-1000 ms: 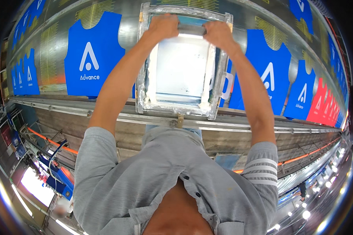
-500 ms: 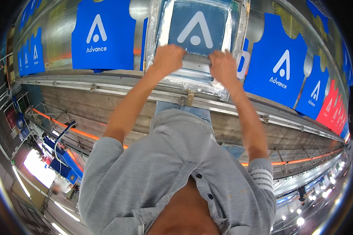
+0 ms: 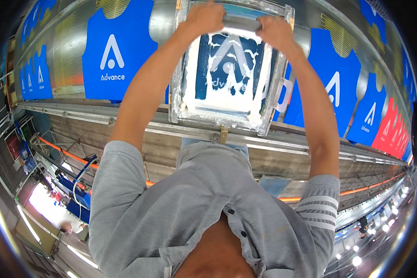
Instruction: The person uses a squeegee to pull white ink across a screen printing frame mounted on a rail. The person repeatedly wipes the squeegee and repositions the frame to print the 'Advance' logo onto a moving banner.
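Both of my arms reach up over a metal-edged printing screen (image 3: 274, 103). My left hand (image 3: 204, 19) and my right hand (image 3: 277, 33) are closed around the two ends of a squeegee (image 3: 242, 22), which lies across the screen near its far end. Thick white ink (image 3: 217, 104) is smeared in uneven patches over the dark blue mesh, heaviest along the near edge and the sides. Through the streaks a pale letter-like emblem partly shows. Blue cut garment pieces lie to either side of the screen, the left one (image 3: 139, 51) and the right one (image 3: 306, 88) printed in white.
The garments lie on a long metal printing table with a rail (image 3: 259, 139) along its near edge. More blue pieces and several red pieces (image 3: 390, 125) continue to the right. An orange line (image 3: 69, 149) runs below the table. A blue machine (image 3: 78, 208) stands at lower left.
Both hands have pushed the squeegee from the near part of the screen to its far end. White ink now streaks the mesh where the emblem showed plainly before.
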`<state>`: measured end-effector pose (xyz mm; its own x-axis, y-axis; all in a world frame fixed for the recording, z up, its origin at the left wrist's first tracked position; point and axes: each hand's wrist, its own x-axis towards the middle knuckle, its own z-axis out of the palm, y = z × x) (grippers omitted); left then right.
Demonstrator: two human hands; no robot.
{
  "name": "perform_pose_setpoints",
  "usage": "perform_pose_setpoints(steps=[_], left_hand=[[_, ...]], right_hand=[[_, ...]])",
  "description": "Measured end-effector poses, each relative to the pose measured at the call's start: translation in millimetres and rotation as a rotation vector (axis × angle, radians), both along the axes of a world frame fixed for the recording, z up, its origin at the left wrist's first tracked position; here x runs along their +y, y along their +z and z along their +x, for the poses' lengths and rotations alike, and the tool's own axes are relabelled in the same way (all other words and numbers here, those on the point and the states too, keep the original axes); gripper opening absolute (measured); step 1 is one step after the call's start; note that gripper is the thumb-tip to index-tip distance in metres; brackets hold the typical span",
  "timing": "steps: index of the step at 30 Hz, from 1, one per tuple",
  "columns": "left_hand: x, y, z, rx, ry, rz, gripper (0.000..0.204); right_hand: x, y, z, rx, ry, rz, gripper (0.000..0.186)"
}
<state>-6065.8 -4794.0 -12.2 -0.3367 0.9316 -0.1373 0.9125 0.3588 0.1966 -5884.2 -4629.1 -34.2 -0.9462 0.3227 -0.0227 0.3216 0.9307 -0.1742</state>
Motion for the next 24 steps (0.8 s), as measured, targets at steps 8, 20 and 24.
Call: perform_pose_setpoints(steps=[8, 20, 24], left_hand=[[-28, -9, 28, -0.058, 0.011, -0.045, 0.040], [-192, -9, 184, -0.131, -0.005, -0.053, 0.026], [-176, -16, 194, -0.247, -0.006, -0.098, 0.029]], right_hand=[[-34, -9, 28, 0.053, 0.054, 0.021, 0.021], [-217, 2, 180, -0.032, 0.033, -0.127, 0.028], [-183, 41, 174, 0.093, -0.260, -0.842, 0.061]])
